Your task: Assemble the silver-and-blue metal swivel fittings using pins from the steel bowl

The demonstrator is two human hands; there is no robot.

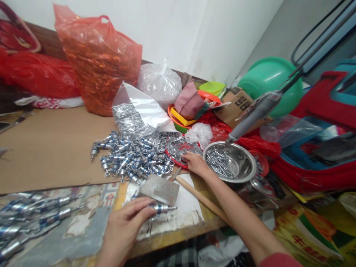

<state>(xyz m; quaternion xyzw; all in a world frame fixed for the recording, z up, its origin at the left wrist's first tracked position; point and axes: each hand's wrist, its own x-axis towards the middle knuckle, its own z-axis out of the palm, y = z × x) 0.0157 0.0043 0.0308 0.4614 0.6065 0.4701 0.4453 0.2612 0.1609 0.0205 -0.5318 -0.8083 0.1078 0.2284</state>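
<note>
My left hand (130, 222) pinches a silver metal fitting with blue bands (162, 208), which looks like an expansion bolt, over the front of the table. Its narrow tip points right. Just behind it lies a grey metal block (160, 189). My right hand (195, 163) reaches over a red plate (178, 162) of small flat metal parts (182, 147), its fingertips together at the parts; whether a part is between them cannot be made out. Left of the plate is a heap of similar blue-banded fittings (136, 157), several with ring ends.
A steel bowl (244, 178) of metal pins stands right of my right hand; under my forearm lies a wooden handle (198, 196). A grey-handled tool (253, 115) hangs above the bowl. More fittings (36, 215) lie front left. Behind are bags (97, 63) and a green basin (269, 85).
</note>
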